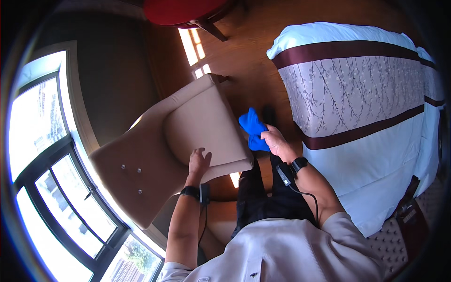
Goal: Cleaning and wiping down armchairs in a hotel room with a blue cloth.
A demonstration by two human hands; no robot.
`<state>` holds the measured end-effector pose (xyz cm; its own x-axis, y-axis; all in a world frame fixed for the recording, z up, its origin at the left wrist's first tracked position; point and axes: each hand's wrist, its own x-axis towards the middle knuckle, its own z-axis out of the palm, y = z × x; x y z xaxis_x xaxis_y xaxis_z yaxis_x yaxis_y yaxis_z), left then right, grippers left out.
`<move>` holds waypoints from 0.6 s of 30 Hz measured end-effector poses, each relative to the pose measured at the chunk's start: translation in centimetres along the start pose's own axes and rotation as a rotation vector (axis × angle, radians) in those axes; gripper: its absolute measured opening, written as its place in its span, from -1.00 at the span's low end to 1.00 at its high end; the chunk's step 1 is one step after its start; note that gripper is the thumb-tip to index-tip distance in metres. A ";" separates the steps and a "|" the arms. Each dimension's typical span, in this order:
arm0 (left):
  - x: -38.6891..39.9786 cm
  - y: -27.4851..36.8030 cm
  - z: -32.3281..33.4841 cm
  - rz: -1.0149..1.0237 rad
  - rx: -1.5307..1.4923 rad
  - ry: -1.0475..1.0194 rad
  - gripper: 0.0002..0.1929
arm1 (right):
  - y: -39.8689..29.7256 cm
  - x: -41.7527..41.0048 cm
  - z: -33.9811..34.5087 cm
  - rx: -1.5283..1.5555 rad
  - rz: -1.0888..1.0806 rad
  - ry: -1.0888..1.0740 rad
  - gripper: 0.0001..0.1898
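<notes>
A bright blue cloth point(254, 123) hangs bunched from my right hand point(276, 141), which grips it in front of my legs. It is just off the front edge of a beige upholstered armchair point(208, 123). My left hand point(199, 162) is over the near side of the seat, fingers apart and nothing in them; whether it touches the upholstery I cannot tell. The chair's backrest point(148, 172) leans toward the window and carries several small shiny buttons.
To the right stands a bed with white bedding point(356, 169) and a patterned bed runner point(356, 91). A window point(70, 197) lines the left wall. Beyond the chair is a red round-topped piece of furniture point(185, 10) on the wooden floor point(246, 46). Cables run from devices on both wrists.
</notes>
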<state>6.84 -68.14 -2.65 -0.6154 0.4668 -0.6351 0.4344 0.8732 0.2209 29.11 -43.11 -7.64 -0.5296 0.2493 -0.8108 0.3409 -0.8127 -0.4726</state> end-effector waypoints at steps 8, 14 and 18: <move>-3.6 -4.0 9.4 -0.260 -0.046 -0.359 -0.32 | 5.5 5.9 0.4 0.116 0.047 0.075 -0.54; -5.5 -1.8 15.9 -0.187 0.047 -0.537 -0.06 | 16.1 9.0 1.2 -0.359 0.076 0.114 -0.46; -6.0 -1.4 17.1 -0.202 -0.013 -0.571 0.04 | 23.0 5.7 3.4 -0.678 0.169 0.142 -0.46</move>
<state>21.14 -74.58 -11.83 -0.2331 0.1455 -0.9615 0.3351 0.9402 0.0610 31.28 -62.20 -21.97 -0.3361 0.2526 -0.9073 0.8421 -0.3508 -0.4096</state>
